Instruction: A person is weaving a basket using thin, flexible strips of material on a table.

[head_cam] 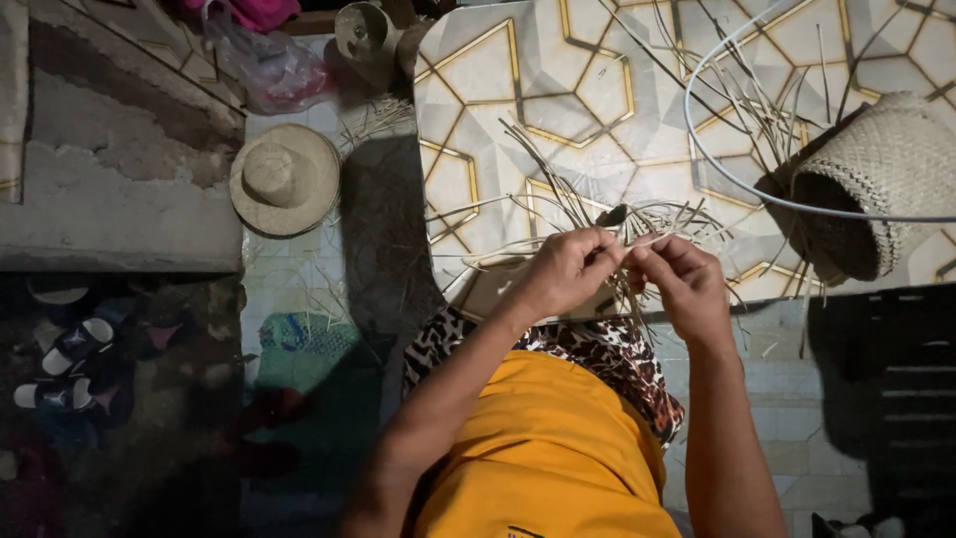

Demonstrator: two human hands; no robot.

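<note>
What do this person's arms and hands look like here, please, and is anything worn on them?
Both forearms are bare, with no sleeves in view. The left hand and right hand wear no gloves; no rings, watch or bracelets are visible. The fingers are bare too.

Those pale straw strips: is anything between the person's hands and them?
No. Both the left hand and the right hand already pinch the straw strips directly, above the patterned floor. The woven basket lies off to the right.
</note>
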